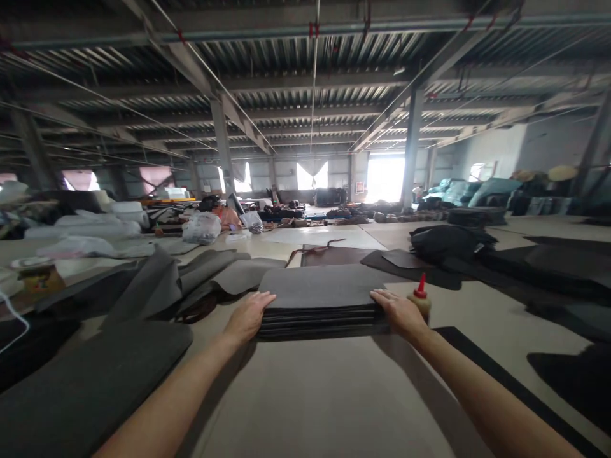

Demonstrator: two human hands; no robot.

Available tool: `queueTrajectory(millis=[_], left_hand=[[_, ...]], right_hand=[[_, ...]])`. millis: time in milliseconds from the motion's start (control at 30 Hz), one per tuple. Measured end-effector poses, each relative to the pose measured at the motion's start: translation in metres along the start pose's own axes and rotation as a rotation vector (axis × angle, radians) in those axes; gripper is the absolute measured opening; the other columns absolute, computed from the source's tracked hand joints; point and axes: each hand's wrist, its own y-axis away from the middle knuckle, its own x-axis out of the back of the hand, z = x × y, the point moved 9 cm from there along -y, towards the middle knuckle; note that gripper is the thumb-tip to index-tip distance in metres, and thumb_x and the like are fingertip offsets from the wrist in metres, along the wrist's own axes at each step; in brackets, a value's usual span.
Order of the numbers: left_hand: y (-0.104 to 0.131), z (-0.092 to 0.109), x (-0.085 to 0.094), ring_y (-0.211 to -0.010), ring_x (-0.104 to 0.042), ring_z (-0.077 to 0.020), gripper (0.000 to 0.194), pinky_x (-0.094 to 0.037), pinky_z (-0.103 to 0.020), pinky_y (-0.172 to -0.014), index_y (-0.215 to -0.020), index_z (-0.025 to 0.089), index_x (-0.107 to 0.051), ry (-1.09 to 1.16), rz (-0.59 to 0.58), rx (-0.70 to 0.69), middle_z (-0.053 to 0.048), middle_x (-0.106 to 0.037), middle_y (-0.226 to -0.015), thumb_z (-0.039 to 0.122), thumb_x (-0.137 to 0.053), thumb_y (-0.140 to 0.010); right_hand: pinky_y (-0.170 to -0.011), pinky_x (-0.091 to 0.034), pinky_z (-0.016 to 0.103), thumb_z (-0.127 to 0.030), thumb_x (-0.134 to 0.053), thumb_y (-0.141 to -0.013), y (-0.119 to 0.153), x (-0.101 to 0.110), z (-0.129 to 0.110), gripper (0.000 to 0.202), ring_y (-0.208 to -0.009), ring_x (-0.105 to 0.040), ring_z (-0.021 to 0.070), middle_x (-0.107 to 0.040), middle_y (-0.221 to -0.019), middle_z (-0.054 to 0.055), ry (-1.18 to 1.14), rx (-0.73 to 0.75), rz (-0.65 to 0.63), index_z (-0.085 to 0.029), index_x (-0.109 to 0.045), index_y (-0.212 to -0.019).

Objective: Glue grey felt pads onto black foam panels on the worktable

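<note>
A neat stack of dark grey fabric or foam pieces (324, 286) with rounded corners lies on the pale tabletop (310, 394), straight ahead of me. My left hand (247, 315) is closed on the stack's left side, thumb and fingertips at its upper edge. On the opposite side my right hand (400, 312) grips it in the same way. Just beyond my right hand stands a glue-type squeeze bottle (421, 299) with a red pointed nozzle, partly covered by that hand. The fingers under or behind the stack's sides are hidden.
Loose grey sheets (210, 273) lie curled at the left, with a larger dark piece (95, 375) nearer me. To the right are a dark bundle (449, 248) and a dark strip (515, 388). Clear plastic bags (201, 228) sit farther back.
</note>
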Motion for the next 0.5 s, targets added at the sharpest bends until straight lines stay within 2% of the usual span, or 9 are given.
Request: queueTrajectory(millis=[200, 500], left_hand=[[-0.001, -0.004, 0.005, -0.14, -0.045, -0.0228, 0.055, -0.034, -0.041, -0.12, -0.139, 0.018, -0.057, -0.006, -0.05, -0.009, -0.008, -0.054, -0.147, 0.009, -0.033, -0.091], [-0.004, -0.009, -0.001, -0.142, -0.042, -0.0245, 0.054, -0.033, -0.042, -0.12, -0.141, 0.02, -0.055, -0.037, -0.114, 0.018, -0.007, -0.05, -0.151, 0.011, -0.035, -0.091]], right_hand=[[-0.109, -0.045, 0.036, 0.008, -0.04, -0.084, -0.002, -0.001, -0.006, 0.059, -0.13, -0.05, 0.0252, -0.054, -0.14, 0.015, 0.023, 0.035, -0.088, -0.011, -0.058, -0.137], [-0.112, -0.04, 0.04, 0.005, -0.039, -0.087, 0.001, -0.007, -0.017, 0.057, -0.135, -0.044, 0.0294, -0.048, -0.144, 0.02, 0.089, 0.036, -0.114, -0.005, -0.052, -0.142]])
